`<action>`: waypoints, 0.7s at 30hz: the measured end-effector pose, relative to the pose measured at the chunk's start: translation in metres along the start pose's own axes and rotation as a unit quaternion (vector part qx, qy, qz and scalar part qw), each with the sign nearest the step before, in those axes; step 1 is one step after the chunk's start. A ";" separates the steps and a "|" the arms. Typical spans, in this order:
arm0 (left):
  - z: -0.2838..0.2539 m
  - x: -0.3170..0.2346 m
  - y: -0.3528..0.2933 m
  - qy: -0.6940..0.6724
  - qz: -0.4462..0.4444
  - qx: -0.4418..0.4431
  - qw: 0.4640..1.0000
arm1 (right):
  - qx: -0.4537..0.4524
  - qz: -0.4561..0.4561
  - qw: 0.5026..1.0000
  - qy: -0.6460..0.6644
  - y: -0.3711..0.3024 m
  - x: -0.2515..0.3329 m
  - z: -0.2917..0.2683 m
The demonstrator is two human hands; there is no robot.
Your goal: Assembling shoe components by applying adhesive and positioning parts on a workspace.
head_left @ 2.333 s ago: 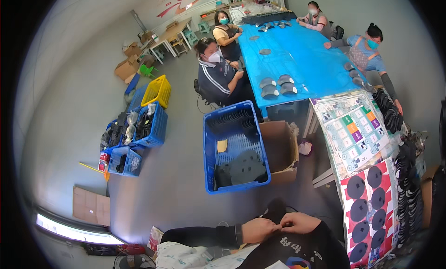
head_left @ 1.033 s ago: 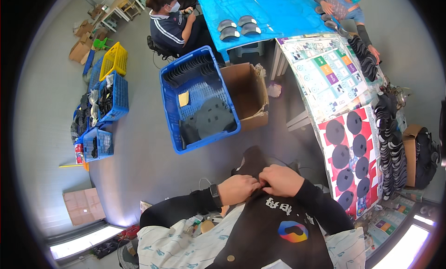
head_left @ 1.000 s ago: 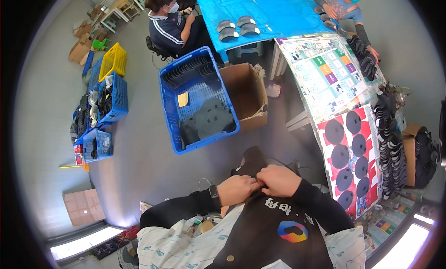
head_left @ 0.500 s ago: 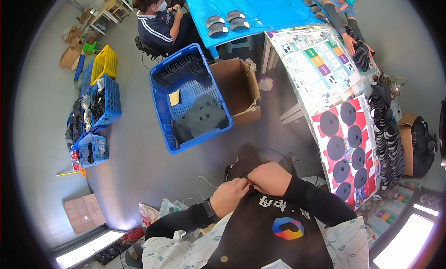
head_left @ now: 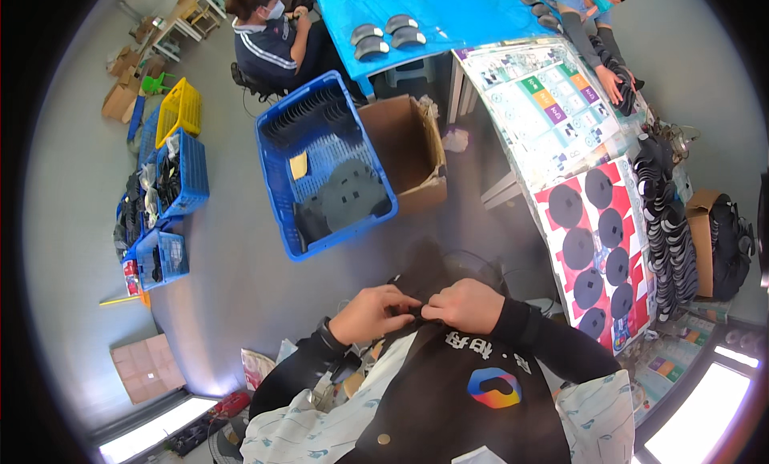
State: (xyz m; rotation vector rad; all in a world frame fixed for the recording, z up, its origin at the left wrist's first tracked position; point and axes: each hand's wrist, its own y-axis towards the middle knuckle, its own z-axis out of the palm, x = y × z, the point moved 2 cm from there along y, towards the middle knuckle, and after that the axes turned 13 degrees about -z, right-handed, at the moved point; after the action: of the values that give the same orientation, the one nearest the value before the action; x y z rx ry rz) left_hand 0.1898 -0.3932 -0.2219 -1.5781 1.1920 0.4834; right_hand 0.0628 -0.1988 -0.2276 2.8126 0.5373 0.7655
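My left hand (head_left: 373, 313) and my right hand (head_left: 465, 305) meet in front of me, above the upper part of a black apron (head_left: 448, 400) with a bright ring-shaped emblem. The left one is curled, thumb and fingertips pinched together. Close beside it, the right hand has its fingers bent inward, the back of the hand showing. Between the fingertips is something small and dark; its kind cannot be made out. Past the hands lies a dark shape (head_left: 426, 265), partly hidden by them.
Ahead stands a blue crate (head_left: 320, 252) with dark curved pieces, beside an open cardboard box (head_left: 420, 200). On the right, a table bears black discs (head_left: 578, 248) and a row of stacked dark pieces (head_left: 669, 256). Two people work at the blue-covered table (head_left: 448, 16).
My left hand has turned and drawn slightly apart from the right, showing its thumb and fingers. The hands of the person at far right have shifted along a dark stack.
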 end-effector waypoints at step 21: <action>0.004 0.083 0.019 -0.114 -0.054 0.072 0.989 | -0.097 0.151 0.942 0.282 -0.002 -0.014 -0.025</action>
State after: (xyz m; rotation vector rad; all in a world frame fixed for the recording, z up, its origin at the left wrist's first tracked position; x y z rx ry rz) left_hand 0.2095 -0.4255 -0.2977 -1.4148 0.9405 0.4821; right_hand 0.0387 -0.2008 -0.2133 2.4955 0.0813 1.6107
